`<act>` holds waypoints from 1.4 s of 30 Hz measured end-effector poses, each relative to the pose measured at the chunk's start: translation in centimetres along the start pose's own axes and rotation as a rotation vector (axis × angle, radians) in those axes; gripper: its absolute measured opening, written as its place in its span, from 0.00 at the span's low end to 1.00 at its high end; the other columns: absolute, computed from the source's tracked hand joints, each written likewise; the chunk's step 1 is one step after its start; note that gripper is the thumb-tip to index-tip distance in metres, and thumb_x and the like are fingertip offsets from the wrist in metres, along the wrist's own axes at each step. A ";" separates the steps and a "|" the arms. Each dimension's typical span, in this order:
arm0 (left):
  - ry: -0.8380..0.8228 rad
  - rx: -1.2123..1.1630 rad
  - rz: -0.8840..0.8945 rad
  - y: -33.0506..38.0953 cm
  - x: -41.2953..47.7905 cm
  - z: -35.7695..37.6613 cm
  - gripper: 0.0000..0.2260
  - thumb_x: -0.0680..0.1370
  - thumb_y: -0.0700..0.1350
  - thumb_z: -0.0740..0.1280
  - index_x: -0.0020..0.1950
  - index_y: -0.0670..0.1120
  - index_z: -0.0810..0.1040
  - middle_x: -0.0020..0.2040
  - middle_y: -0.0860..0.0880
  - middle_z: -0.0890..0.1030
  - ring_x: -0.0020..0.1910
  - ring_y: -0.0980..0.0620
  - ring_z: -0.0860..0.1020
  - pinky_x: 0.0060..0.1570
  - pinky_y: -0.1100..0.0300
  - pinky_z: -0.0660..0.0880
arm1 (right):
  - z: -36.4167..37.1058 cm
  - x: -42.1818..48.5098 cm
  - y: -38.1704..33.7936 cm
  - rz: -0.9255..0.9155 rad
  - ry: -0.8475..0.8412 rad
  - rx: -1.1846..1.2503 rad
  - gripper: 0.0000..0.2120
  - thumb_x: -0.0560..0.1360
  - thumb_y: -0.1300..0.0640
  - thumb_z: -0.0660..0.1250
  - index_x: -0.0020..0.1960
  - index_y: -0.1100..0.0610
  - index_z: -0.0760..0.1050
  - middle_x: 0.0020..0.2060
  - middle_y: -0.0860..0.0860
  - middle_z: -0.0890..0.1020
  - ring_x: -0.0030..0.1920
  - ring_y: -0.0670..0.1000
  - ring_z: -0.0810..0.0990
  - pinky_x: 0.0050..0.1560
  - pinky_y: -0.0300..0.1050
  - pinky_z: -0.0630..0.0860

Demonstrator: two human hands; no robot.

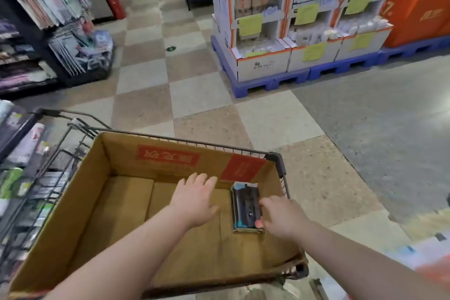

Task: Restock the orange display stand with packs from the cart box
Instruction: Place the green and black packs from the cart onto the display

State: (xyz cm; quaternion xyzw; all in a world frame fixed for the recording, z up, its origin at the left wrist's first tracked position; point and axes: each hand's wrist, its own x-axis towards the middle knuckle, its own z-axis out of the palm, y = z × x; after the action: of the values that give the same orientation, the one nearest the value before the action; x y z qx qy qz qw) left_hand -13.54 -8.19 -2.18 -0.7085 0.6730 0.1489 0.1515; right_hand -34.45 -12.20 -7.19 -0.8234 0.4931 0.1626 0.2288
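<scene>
An open cardboard box [102, 202] sits in a wire shopping cart [280, 165]. A small stack of dark packs [246, 204] lies flat at the right side of the box floor. My right hand [282, 217] reaches down onto the packs' right edge, fingers curled against it; whether it grips them is unclear. Over the box floor just left of the packs hovers my left hand [194, 200], fingers spread, holding nothing. An orange display stand [418, 10] rises at the far right on a blue pallet.
White cardboard displays with yellow tags [287, 39] stand on blue pallets [267, 85] ahead right. Racks of hanging packs [48, 7] line the left side. A red fire extinguisher [113, 0] stands far back. Checkered tile floor lies between.
</scene>
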 end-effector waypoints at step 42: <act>-0.487 -1.156 -0.697 4.4 20.1 23.0 0.23 0.74 0.50 0.72 0.63 0.42 0.71 0.58 0.46 0.78 0.54 0.49 0.78 0.54 0.56 0.77 | 16.5 18.4 3.3 0.372 -0.277 0.745 0.28 0.79 0.60 0.57 0.77 0.52 0.55 0.78 0.48 0.52 0.77 0.50 0.51 0.75 0.42 0.49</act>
State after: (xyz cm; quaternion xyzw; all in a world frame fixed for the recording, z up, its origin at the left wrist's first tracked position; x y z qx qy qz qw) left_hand -17.12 -17.12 -31.47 -0.7960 0.1681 0.5781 -0.0634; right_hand -29.58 -18.24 -30.91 -0.5525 0.6225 0.1209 0.5409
